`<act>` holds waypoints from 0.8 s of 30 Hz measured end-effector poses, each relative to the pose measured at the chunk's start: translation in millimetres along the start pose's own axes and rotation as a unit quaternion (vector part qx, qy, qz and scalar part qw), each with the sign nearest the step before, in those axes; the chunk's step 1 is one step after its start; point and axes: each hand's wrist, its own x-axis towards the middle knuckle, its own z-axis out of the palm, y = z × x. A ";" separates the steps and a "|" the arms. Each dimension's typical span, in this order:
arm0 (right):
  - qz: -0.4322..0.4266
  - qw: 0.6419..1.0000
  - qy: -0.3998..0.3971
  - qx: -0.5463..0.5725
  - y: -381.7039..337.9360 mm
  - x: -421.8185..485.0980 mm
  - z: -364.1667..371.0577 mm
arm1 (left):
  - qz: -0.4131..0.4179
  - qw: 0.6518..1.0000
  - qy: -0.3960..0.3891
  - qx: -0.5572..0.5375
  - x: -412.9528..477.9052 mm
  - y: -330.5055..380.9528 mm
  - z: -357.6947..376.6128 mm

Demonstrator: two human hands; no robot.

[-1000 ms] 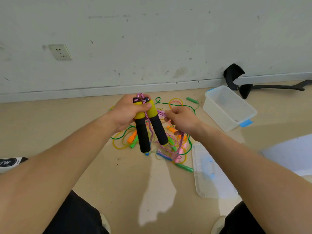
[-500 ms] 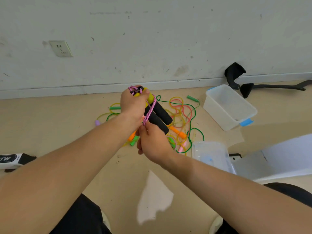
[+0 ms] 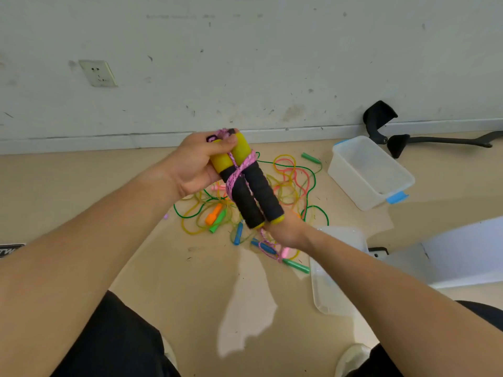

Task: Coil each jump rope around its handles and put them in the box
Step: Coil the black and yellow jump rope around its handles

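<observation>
My left hand [image 3: 194, 165] grips the yellow tops of two black-and-yellow foam handles [image 3: 254, 191], held side by side and slanting down to the right. A pink braided rope [image 3: 239, 172] crosses them in a few turns near the top. My right hand [image 3: 284, 231] sits just below the handles' lower ends, closed on the loose pink rope that trails toward the floor. A tangle of green, yellow, orange and pink jump ropes [image 3: 288, 183] lies on the floor behind. The clear plastic box [image 3: 367, 172] with blue clips stands open at the right.
The box's clear lid [image 3: 332, 284] lies flat on the floor by my right forearm. Black metal parts [image 3: 381, 118] rest against the wall behind the box. A pale panel [image 3: 462, 251] lies at the right edge. My dark-trousered knees fill the bottom corners.
My right hand has carried the pink rope around the handles and down below their lower ends. More turns now cross the handles, which have tilted further down to the right.
</observation>
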 end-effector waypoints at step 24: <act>0.018 0.909 -0.094 0.406 -22.6 8.8 -63.3 | -0.068 0.949 -0.161 0.261 -9.0 -6.1 2.0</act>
